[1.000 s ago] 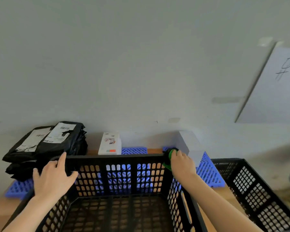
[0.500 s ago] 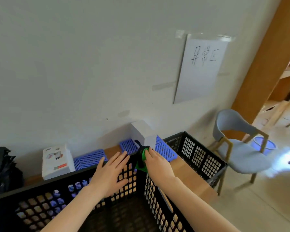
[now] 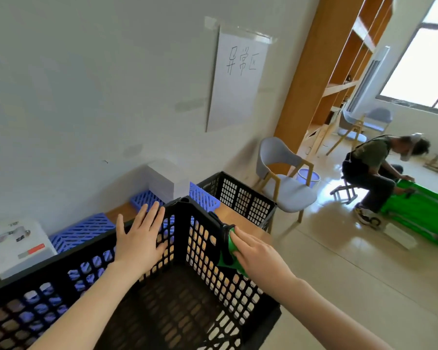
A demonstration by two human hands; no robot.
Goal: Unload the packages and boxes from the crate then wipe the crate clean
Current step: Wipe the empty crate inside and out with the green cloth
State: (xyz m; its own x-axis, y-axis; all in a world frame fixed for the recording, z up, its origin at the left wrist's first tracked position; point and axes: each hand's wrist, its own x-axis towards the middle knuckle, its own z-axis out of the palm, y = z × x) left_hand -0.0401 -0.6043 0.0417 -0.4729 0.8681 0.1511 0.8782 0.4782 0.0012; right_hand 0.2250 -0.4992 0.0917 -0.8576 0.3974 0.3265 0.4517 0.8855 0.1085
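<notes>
A black perforated crate (image 3: 205, 271) fills the lower middle of the view, with nothing inside it. My left hand (image 3: 141, 242) lies flat with spread fingers against the inside of its far wall. My right hand (image 3: 257, 256) presses a green and black cloth (image 3: 226, 251) onto the top rim of the crate's right wall. A white printed box (image 3: 15, 246) and a plain white box (image 3: 168, 180) stand beyond the crate on blue slatted mats (image 3: 82, 229) by the wall.
A second black crate (image 3: 238, 195) stands to the right on the wooden bench. Beyond it are a grey chair (image 3: 286, 183) and a blue bucket (image 3: 307, 176). A person (image 3: 374, 170) sits over a green case (image 3: 425, 215) on the floor at right. A paper sign (image 3: 235, 77) hangs on the wall.
My view has swung right, leaving the black packages out of sight. My left hand slid right along the far wall. My right hand moved the cloth from the far right corner back along the right rim.
</notes>
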